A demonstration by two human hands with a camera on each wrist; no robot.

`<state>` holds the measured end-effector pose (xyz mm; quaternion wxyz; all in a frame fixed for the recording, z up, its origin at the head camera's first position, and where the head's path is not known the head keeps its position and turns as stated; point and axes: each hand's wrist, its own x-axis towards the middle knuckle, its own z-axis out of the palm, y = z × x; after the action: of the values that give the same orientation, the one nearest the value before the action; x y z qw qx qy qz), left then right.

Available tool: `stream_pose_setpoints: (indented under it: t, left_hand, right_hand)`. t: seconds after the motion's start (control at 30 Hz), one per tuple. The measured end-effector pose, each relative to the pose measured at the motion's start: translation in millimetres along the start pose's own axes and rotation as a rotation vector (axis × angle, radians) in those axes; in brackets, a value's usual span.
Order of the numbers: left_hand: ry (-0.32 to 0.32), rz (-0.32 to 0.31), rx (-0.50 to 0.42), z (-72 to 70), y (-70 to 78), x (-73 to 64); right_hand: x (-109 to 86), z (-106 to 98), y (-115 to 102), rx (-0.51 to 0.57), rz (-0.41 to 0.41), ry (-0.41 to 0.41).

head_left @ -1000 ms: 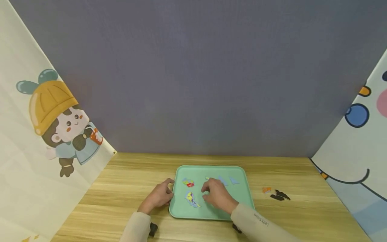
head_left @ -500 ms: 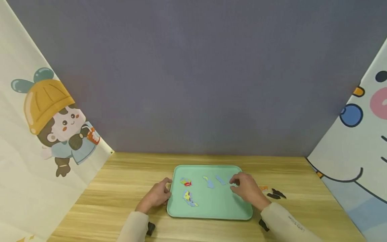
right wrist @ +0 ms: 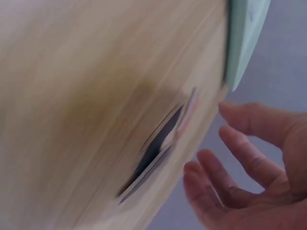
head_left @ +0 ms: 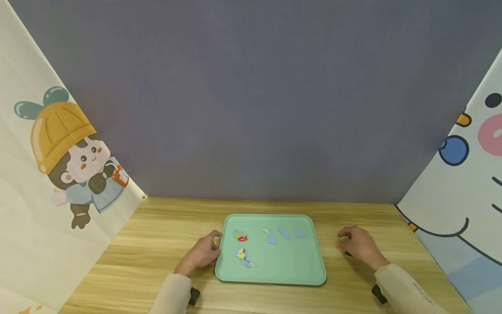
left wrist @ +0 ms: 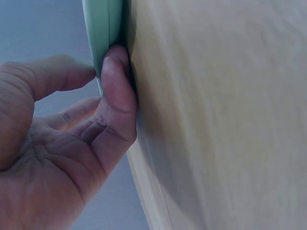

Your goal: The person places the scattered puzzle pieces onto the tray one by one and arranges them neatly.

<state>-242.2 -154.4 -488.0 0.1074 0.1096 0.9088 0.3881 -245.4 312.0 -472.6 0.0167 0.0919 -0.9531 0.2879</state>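
The left hand (head_left: 201, 254) stays at the tray (head_left: 274, 272), thumb and fingers pinching its left rim. The right hand (head_left: 358, 247) has left the tray, where it hovered a moment ago, and now hangs over the dark pieces (right wrist: 156, 148) on the table (head_left: 164, 235) to the tray's right, fingers loosely spread, holding nothing. Beyond the left hand, the coloured pieces (head_left: 243, 257) lie unmoved inside the tray.
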Motion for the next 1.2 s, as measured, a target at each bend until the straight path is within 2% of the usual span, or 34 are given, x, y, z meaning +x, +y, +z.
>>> stream_pose_setpoints:
  t: [0.17,0.3,0.9,1.1,1.2]
  left_hand:
    - [-0.004,0.0,-0.001,-0.6,-0.1,0.6]
    - [-0.009,0.001,-0.006,-0.5,-0.1,0.6]
    - [-0.007,-0.004,-0.01,-1.1,2.1,-1.9]
    - [-0.009,-0.007,-0.006,-1.6,3.0,-1.6]
    - [-0.01,-0.005,-0.007,-1.5,3.6,-1.5]
  right_hand:
    - [-0.7,0,11,-0.05,0.01,-0.034]
    - [-0.8,2,14,-0.038,0.031,-0.06]
    - [3.0,9,16,0.014,0.011,-0.042]
    - [7.1,15,13,0.033,-0.038,0.001]
    - [9.2,19,11,0.046,-0.033,0.021]
